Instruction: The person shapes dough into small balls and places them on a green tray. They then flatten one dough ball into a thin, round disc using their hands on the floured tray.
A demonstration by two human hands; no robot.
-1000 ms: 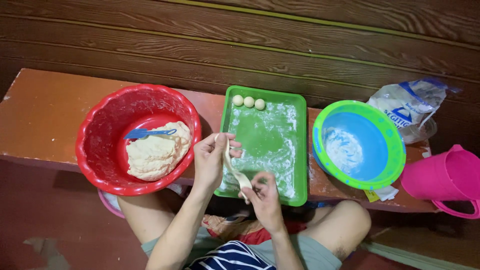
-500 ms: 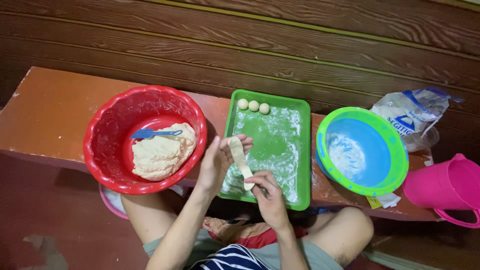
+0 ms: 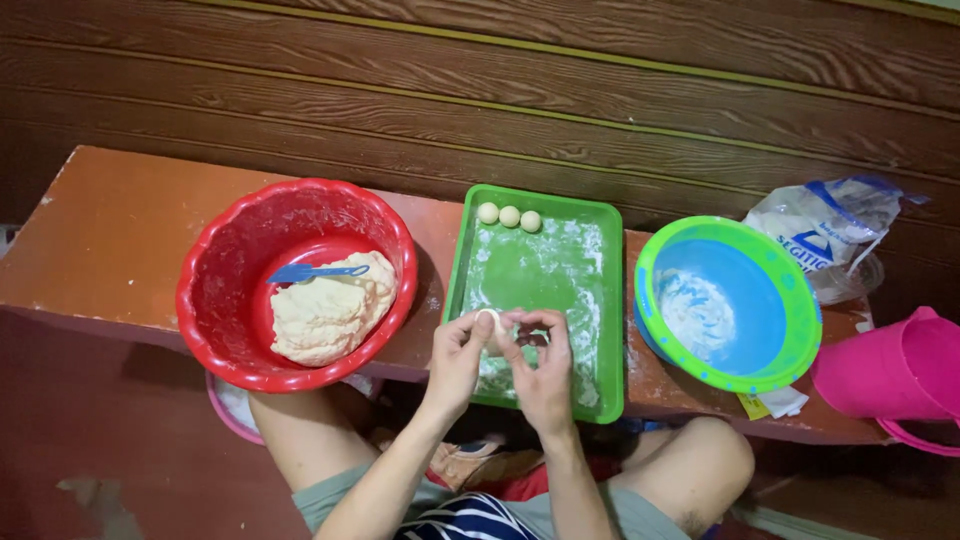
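Over the near half of a floured green tray [image 3: 600, 300], my left hand [image 3: 458, 355] and my right hand [image 3: 545, 365] meet with fingertips pinched together on a small pale piece of dough [image 3: 490, 320]. Three small dough balls [image 3: 509, 216] sit in a row at the tray's far left corner. Left of the tray stands a red bowl [image 3: 230, 270] holding a big lump of dough [image 3: 325, 315], with a blue plastic spoon [image 3: 305, 272] resting on the lump.
A blue bowl with a green rim [image 3: 770, 300], dusted with flour, stands right of the tray. A flour bag [image 3: 835, 230] lies behind it and a pink bucket [image 3: 900, 375] sits at the far right. All rest on a brown bench [image 3: 110, 230] by a wooden wall.
A long strip of dough stretched between my hands before; now both hands have come together over the tray and hold only a small piece.
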